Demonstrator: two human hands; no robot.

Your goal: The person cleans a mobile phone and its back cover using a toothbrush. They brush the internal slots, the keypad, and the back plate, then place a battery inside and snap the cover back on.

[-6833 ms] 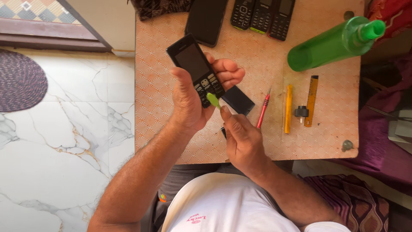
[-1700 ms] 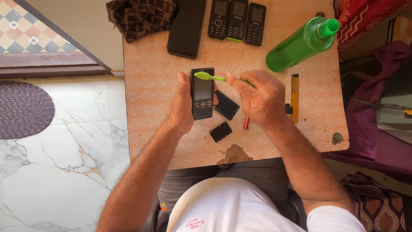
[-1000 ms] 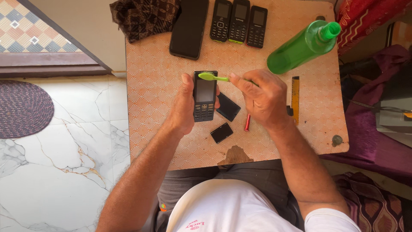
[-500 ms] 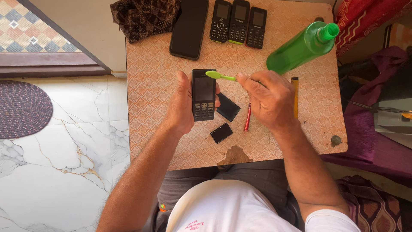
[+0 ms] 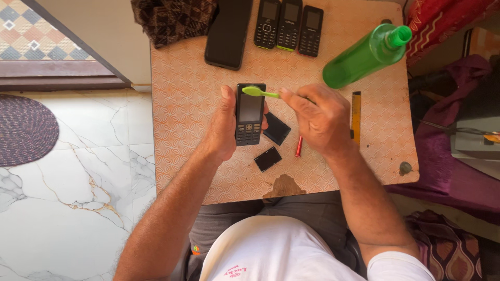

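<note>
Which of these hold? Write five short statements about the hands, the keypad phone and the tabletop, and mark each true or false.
1. The left hand holds a black keypad phone with its screen facing up. True.
2. The right hand holds a red screwdriver. False: it holds a light green toothbrush, whose head lies on the phone's top edge.
3. A green plastic bottle lies on its side on the orange patterned tabletop. True.
4. Three small keypad phones sit side by side at the far edge. True.
5. The large black smartphone lies on the marble floor. False: it lies on the tabletop.
</note>
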